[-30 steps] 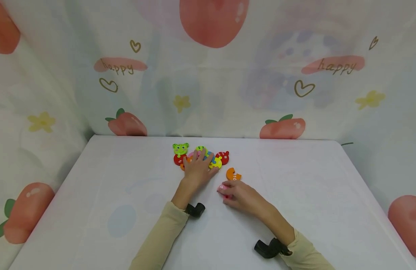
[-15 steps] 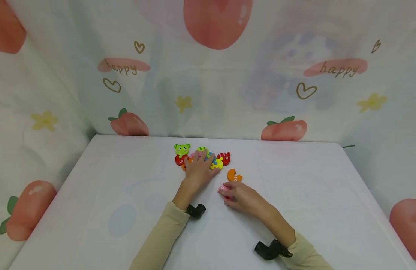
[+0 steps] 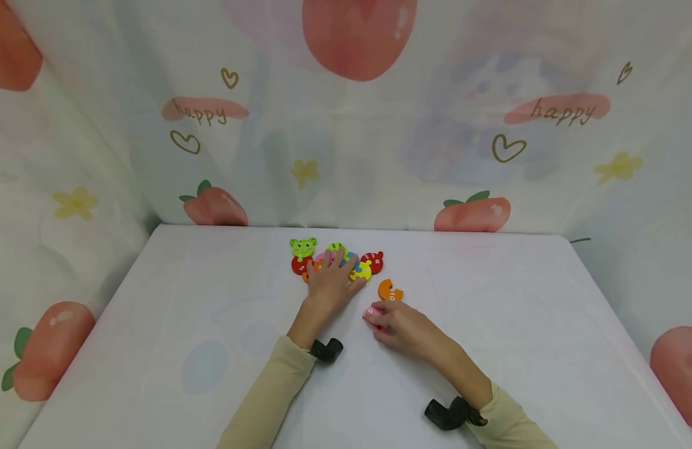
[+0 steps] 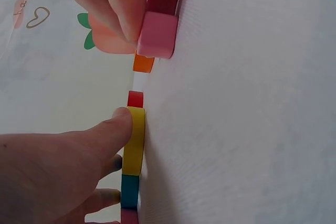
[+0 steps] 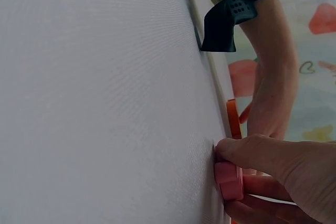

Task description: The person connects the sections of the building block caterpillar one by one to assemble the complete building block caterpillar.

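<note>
Several colourful numbered puzzle pieces lie joined in a wavy row at the table's far side, from a green animal face (image 3: 303, 248) and a red piece (image 3: 300, 266) to a yellow piece (image 3: 361, 271) and a red end piece (image 3: 374, 262). Over the row's middle rests my left hand (image 3: 329, 284), fingers spread, hiding some pieces; in the left wrist view its thumb touches the yellow piece (image 4: 136, 145). My right hand (image 3: 404, 327) pinches a pink puzzle piece (image 3: 371, 312) nearer the front, low at the tabletop. Just beyond it lies a loose orange piece (image 3: 388, 290) marked 10.
The white-covered table (image 3: 155, 299) ends at a back edge against a fruit-patterned cloth (image 3: 368, 143). Black wrist mounts (image 3: 327, 350) sit on both wrists; the right one (image 3: 449, 414) hangs above the tabletop.
</note>
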Tool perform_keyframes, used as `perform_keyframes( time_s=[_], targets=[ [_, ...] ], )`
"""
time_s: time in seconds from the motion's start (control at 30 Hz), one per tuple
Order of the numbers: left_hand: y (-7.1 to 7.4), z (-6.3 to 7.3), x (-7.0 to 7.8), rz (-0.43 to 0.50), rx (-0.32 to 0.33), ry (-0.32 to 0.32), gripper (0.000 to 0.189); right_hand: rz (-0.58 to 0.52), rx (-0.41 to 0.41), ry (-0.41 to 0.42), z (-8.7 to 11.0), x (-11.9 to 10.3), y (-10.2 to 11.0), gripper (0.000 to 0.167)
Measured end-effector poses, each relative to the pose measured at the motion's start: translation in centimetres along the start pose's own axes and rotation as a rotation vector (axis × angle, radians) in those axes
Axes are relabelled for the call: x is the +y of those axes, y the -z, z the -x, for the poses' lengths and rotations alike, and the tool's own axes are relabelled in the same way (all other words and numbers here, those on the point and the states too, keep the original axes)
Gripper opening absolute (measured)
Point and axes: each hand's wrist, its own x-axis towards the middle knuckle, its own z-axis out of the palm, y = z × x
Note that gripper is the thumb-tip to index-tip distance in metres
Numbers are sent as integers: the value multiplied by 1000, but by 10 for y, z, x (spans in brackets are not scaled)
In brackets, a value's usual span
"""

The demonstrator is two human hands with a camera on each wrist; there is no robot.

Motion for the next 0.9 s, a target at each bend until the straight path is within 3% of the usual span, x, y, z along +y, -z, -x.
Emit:
perform_keyframes(
  time_s=[0.9],
  targets=[
    [-3, 0, -1, -10, 20, -5, 65, -63, -6, -42, -1, 4, 0, 38]
  ],
)
